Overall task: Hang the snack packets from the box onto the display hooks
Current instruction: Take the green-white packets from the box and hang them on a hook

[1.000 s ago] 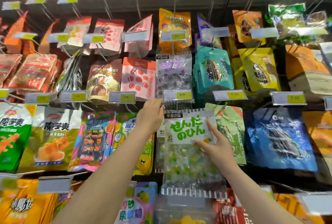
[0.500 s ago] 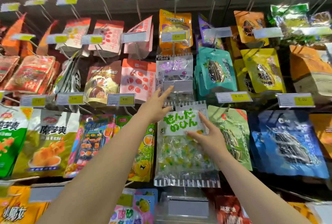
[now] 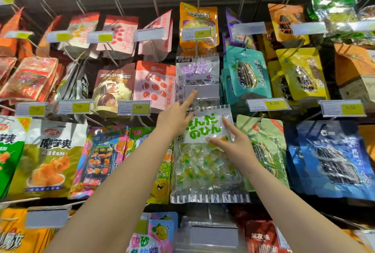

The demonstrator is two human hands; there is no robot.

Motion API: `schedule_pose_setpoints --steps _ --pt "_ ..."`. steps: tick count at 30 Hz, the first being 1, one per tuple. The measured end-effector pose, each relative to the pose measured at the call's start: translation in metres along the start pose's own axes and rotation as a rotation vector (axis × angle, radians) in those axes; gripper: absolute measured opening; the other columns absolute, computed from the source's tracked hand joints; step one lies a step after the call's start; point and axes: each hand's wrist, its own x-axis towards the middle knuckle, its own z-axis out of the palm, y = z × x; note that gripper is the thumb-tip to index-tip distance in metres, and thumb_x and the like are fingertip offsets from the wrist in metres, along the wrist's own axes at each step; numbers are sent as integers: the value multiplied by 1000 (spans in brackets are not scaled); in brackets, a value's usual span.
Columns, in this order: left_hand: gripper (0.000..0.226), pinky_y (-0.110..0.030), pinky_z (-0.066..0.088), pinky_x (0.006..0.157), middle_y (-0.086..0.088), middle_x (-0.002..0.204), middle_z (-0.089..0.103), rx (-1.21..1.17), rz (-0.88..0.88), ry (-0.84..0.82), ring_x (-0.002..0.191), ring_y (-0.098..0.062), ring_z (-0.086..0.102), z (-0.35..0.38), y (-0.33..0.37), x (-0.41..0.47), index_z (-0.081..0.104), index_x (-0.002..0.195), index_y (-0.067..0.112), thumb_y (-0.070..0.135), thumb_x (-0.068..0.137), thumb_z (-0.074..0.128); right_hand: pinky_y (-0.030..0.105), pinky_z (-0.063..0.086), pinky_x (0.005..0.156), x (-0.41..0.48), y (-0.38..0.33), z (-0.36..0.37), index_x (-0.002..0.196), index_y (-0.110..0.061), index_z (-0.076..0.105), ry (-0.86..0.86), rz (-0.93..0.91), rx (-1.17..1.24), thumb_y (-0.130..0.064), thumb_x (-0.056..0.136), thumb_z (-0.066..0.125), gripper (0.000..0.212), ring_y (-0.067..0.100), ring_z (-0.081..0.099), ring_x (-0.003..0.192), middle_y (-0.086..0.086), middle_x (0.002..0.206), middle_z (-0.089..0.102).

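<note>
A clear candy packet with green lettering and green and yellow sweets hangs in front of the middle row of the display. My right hand grips it by its white label, thumb on the front and index finger up along its right edge. The packet's top edge sits just under a blank price tag holder. My left hand is at the packet's upper left corner, and its stretched index finger touches the tag holder's left end. The hook behind the tag is hidden. A matching packet with purple lettering hangs right above.
Hooks full of hanging snack bags surround the spot: a green seed bag to the right, a lemon sweets bag to the left, teal seed bags above right. Another blank tag holder sticks out below. Yellow price tags jut forward on every row.
My right hand has raised the candy packet toward the tag holder. My left hand opened from a closed grip, and its index finger reached up to the tag, which has flipped to its blank side.
</note>
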Motion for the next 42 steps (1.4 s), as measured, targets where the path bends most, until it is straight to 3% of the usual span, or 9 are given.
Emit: schedule_pose_setpoints --steps 18,23,27,30,32,33,36,38,42 --pt "69 -35 39 57 -13 97 63 77 -72 161 89 -33 59 18 14 -3 -14 145 44 44 97 36 21 28 97 -7 1 -8 139 -34 40 15 45 -64 -33 71 78 78 7 36 132 -9 145 41" --pt "70 -35 40 59 -15 108 62 116 -85 157 94 -34 59 15 8 1 -12 143 47 41 97 40 34 30 108 3 -5 -6 139 -32 39 -19 56 -98 -36 70 78 80 13 36 135 -5 146 40" --pt "88 -35 42 54 -13 101 62 67 -67 156 85 -33 61 25 11 -6 -19 143 44 46 91 51 34 30 109 -1 8 -4 141 -28 38 -41 102 -82 -35 70 78 81 12 35 135 -5 147 39" --pt "93 -48 49 84 -15 145 32 -157 -161 85 124 -36 44 38 15 -25 -21 142 43 48 88 54 26 29 106 -9 13 -1 141 -33 36 -32 79 -67 -34 73 76 79 8 35 134 -10 148 37" --pt "93 -51 33 107 -7 158 -3 -433 -270 41 144 -33 16 51 17 -49 -21 141 46 48 87 55 22 31 99 -16 14 2 143 -36 31 -48 60 -106 -34 77 73 78 4 41 127 -14 146 36" --pt "92 -48 25 112 -5 159 -9 -549 -294 23 146 -29 8 56 18 -65 -19 141 48 48 87 56 22 35 98 -21 15 3 144 -38 27 -57 44 -162 -35 78 71 79 5 48 119 -15 144 38" --pt "82 -35 17 113 2 159 6 -660 -243 -53 146 -15 6 62 17 -122 -6 146 45 43 90 54 31 45 84 -46 24 3 144 -47 16 -85 21 -431 -42 82 65 79 15 56 91 -1 125 50" --pt "72 -32 20 112 3 157 10 -630 -203 -141 145 -15 13 65 14 -152 4 146 47 42 92 51 30 47 71 -65 29 1 144 -47 12 -134 41 -615 -43 87 57 72 16 51 71 5 111 41" --pt "67 -40 29 111 -3 158 4 -575 -210 -282 143 -24 23 78 12 -164 2 141 57 43 93 48 30 45 59 -79 33 8 146 -41 5 -170 16 -904 -36 94 47 67 22 51 64 12 126 30"
